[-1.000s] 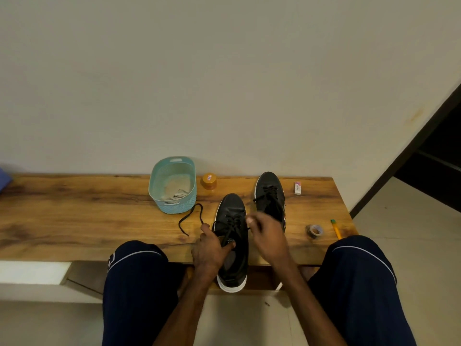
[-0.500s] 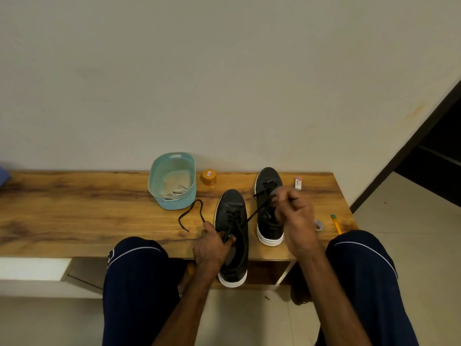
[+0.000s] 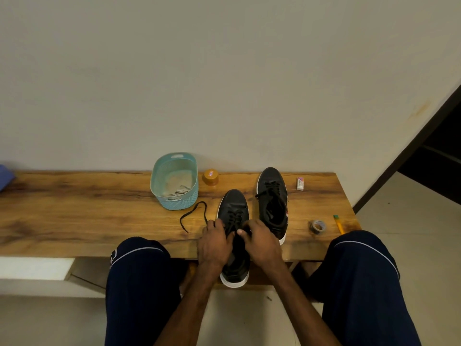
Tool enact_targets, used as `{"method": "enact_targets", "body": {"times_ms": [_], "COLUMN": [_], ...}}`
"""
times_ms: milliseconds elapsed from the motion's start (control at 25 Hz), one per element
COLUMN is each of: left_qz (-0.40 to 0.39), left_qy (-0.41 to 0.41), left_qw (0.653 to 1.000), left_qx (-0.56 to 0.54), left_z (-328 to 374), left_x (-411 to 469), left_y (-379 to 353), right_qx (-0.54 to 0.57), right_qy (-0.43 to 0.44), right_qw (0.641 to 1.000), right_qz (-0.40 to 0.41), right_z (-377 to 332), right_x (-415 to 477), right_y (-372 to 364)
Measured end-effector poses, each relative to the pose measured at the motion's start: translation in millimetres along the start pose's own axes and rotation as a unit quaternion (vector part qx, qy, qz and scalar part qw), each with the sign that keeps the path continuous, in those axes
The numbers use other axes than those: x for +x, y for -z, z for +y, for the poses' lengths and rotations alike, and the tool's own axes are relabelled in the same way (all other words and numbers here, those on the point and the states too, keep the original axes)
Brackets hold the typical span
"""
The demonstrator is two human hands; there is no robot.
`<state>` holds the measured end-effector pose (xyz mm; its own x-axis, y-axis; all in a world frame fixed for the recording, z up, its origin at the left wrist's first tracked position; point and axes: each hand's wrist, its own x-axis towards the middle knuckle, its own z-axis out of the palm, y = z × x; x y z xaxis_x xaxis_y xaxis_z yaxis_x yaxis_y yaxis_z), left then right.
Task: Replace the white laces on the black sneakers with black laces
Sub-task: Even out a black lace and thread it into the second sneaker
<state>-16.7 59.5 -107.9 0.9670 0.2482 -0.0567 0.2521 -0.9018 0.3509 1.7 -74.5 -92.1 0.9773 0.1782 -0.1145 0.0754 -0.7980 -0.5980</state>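
Black low-top sneaker with a white sole [image 3: 233,201] lies toe-away on the near edge of the wooden counter [image 3: 74,211], its heel overhanging toward the person's knees. A black lace [image 3: 234,217] crisscrosses its eyelets, and one loose end curls out to the left across the wood. Both hands sit on the upper part of the lacing: the left hand [image 3: 214,242] has its fingers curled against the shoe's left side where that loose end emerges, and the right hand [image 3: 262,242] has its fingers curled, thumb and forefinger pinching the lace at the middle (the exact spot is hidden under the knuckles). Just to the right and farther back stands the second black sneaker [image 3: 272,196], already laced in black. Behind the loose end stands a teal woven plastic basket [image 3: 174,161] holding white laces [image 3: 178,193], with a small round orange lid [image 3: 210,177] just beside it. On the right end of the counter lie a white eraser [image 3: 300,184], a small roll of tape [image 3: 318,227] and a yellow pencil with a green tip [image 3: 338,224].
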Motion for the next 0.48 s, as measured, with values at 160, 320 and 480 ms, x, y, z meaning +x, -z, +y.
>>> {"method": "enact_targets", "body": {"times_ms": [160,320,480], "left_qz": [-0.013,-0.020,-0.026], "left_qy": [0.005,0.000,0.005], "left_qw": [1.000,0.999,0.997], "left_qx": [-0.021,-0.034,-0.070], "left_z": [-1.7,-1.7,-5.0], "left_x": [2.8,5.2,7.8], "left_y": [2.8,7.6,12.2], "right_qx": [-0.018,-0.085,-0.113], "right_qy": [0.006,0.037,0.054], "right_qw": [0.999,0.994,0.990], "right_qz": [0.049,0.058,0.060], "right_z": [-6.5,-12.5,-10.8], "right_x": [-2.0,-0.9,0.9], "right_y": [-5.3,-14.4,-22.1]}}
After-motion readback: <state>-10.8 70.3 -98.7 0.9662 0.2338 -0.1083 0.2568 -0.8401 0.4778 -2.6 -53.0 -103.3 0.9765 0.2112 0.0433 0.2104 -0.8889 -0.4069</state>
